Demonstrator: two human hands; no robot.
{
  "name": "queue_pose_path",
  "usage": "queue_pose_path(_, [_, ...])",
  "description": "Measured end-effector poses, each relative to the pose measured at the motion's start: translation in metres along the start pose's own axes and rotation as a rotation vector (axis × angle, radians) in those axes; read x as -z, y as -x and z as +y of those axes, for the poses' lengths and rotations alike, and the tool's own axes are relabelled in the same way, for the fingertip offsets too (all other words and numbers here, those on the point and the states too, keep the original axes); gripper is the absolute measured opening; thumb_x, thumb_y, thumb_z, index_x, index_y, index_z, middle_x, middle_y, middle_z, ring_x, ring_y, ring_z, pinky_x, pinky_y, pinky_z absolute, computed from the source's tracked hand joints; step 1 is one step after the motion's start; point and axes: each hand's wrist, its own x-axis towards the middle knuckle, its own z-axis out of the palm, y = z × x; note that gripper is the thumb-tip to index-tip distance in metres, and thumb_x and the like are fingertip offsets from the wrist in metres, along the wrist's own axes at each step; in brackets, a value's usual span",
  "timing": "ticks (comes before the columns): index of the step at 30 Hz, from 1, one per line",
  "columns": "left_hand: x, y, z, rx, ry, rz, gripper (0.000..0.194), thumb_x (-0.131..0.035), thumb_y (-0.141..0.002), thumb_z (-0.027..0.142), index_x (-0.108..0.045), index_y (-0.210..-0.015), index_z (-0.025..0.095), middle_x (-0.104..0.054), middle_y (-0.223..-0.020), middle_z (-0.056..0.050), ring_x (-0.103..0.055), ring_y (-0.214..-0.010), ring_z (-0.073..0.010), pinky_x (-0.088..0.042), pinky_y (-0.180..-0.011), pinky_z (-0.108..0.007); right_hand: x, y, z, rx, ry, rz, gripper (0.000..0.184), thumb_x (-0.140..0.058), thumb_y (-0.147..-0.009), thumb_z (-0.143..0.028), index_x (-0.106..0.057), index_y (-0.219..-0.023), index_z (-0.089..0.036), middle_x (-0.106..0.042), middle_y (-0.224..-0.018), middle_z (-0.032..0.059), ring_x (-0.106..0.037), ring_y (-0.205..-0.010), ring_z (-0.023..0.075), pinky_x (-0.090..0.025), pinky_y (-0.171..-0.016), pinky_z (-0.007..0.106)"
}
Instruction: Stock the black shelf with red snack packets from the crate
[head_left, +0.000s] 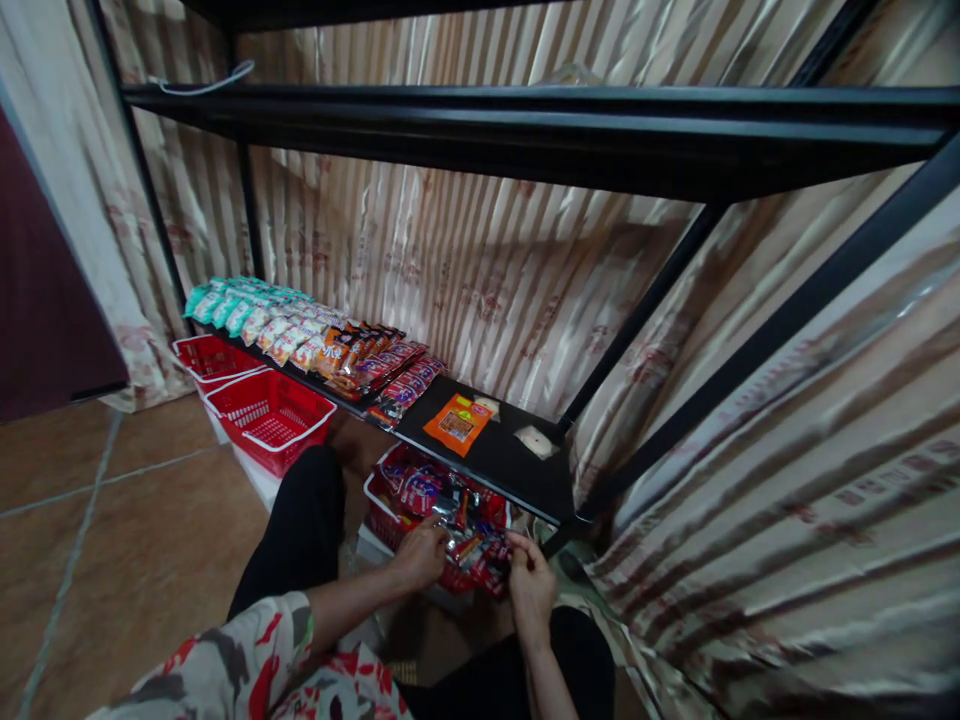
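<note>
My left hand (pixel 421 556) is at the near side of a red basket (pixel 384 520) under the bottom shelf, its fingers curled against the shiny snack packets inside; what they grip is hidden. At the basket's right side, my right hand (pixel 532 580) pinches the edge of a dark red snack packet (pixel 493 562). More purple and red snack packets (pixel 420 490) fill the basket. On the black shelf board (pixel 517 465) above it, an orange packet (pixel 459 424) lies flat near two small pale packets (pixel 536 441).
Rows of snack packets (pixel 300 335), teal, white, orange and red, line the shelf's left part. Two red baskets with white handles, the nearer one (pixel 277 415) seemingly without contents, stand at left. A higher black shelf (pixel 480 130) and slanting posts frame the space; a striped curtain (pixel 480 270) hangs behind.
</note>
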Motion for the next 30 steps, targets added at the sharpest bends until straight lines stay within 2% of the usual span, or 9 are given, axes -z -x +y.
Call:
queue_pose_path(6, [-0.013, -0.005, -0.028, 0.038, 0.055, 0.019, 0.035, -0.042, -0.074, 0.004, -0.062, -0.100, 0.016, -0.049, -0.130, -0.006, -0.049, -0.116, -0.0145, -0.033, -0.101, -0.021, -0.010, 0.006, 0.009, -0.001, 0.103, -0.032, 0.035, -0.043, -0.070, -0.039, -0.068, -0.082, -0.018, -0.071, -0.081, 0.0047, -0.063, -0.076, 0.0202, -0.047, -0.068, 0.027])
queue_pose_path(10, [-0.025, -0.012, -0.045, 0.048, 0.028, -0.005, 0.030, -0.042, -0.074, 0.003, -0.063, -0.092, 0.015, -0.062, -0.108, -0.007, -0.055, -0.104, -0.0154, -0.039, -0.092, -0.023, -0.011, 0.006, 0.015, -0.028, 0.119, -0.025, 0.038, -0.041, -0.071, -0.039, -0.068, -0.085, -0.017, -0.070, -0.082, 0.0063, -0.063, -0.076, 0.0212, -0.046, -0.069, 0.028])
queue_pose_path(13, [-0.030, -0.017, -0.054, 0.066, 0.018, -0.014, 0.029, -0.041, -0.075, 0.003, -0.064, -0.088, 0.015, -0.065, -0.095, -0.006, -0.058, -0.095, -0.0153, -0.042, -0.086, -0.024, -0.012, 0.002, 0.020, -0.030, 0.132, 0.018, 0.037, -0.041, -0.069, -0.038, -0.067, -0.084, -0.016, -0.069, -0.085, 0.0080, -0.062, -0.079, 0.0224, -0.046, -0.075, 0.031])
queue_pose_path(17, [-0.026, -0.027, -0.066, 0.081, -0.011, 0.009, 0.029, -0.041, -0.077, 0.005, -0.063, -0.093, 0.015, -0.064, -0.099, -0.006, -0.057, -0.096, -0.0149, -0.041, -0.087, -0.024, -0.019, -0.011, 0.024, -0.002, 0.148, 0.065, 0.035, -0.040, -0.069, -0.034, -0.066, -0.083, -0.016, -0.068, -0.091, 0.0091, -0.061, -0.088, 0.0222, -0.043, -0.084, 0.032])
queue_pose_path(22, [-0.008, -0.047, -0.081, 0.076, -0.100, 0.032, 0.031, -0.038, -0.079, 0.004, -0.062, -0.096, 0.015, -0.062, -0.102, -0.007, -0.056, -0.098, -0.0150, -0.040, -0.088, -0.025, -0.030, -0.026, 0.022, 0.017, 0.173, 0.028, 0.034, -0.037, -0.073, -0.031, -0.065, -0.086, -0.017, -0.067, -0.094, 0.0084, -0.059, -0.093, 0.0210, -0.041, -0.088, 0.032])
queue_pose_path(25, [0.000, -0.057, -0.091, 0.061, -0.184, 0.020, 0.029, -0.039, -0.078, 0.005, -0.061, -0.095, 0.013, -0.062, -0.101, -0.010, -0.054, -0.099, -0.0183, -0.039, -0.088, -0.028, -0.037, -0.032, 0.022, 0.003, 0.301, -0.051, 0.035, -0.037, -0.075, -0.032, -0.066, -0.088, -0.018, -0.067, -0.096, 0.0072, -0.060, -0.090, 0.0210, -0.043, -0.084, 0.032])
queue_pose_path(28, [0.003, -0.063, -0.101, 0.015, -0.272, -0.024, 0.027, -0.042, -0.078, 0.006, -0.063, -0.093, 0.012, -0.062, -0.101, -0.011, -0.051, -0.102, -0.0214, -0.037, -0.092, -0.031, -0.048, -0.037, 0.021, -0.015, 0.457, -0.231, 0.037, -0.037, -0.078, -0.033, -0.065, -0.096, -0.019, -0.067, -0.098, 0.0069, -0.061, -0.089, 0.0209, -0.045, -0.082, 0.032])
queue_pose_path(30, [0.003, -0.065, -0.108, -0.023, -0.322, -0.061, 0.025, -0.043, -0.079, 0.009, -0.064, -0.093, 0.012, -0.062, -0.101, -0.012, -0.050, -0.103, -0.0229, -0.035, -0.093, -0.033, -0.057, -0.039, 0.020, 0.047, 0.544, -0.352, 0.038, -0.038, -0.079, -0.032, -0.064, -0.102, -0.017, -0.066, -0.103, 0.0082, -0.059, -0.096, 0.0209, -0.043, -0.087, 0.032])
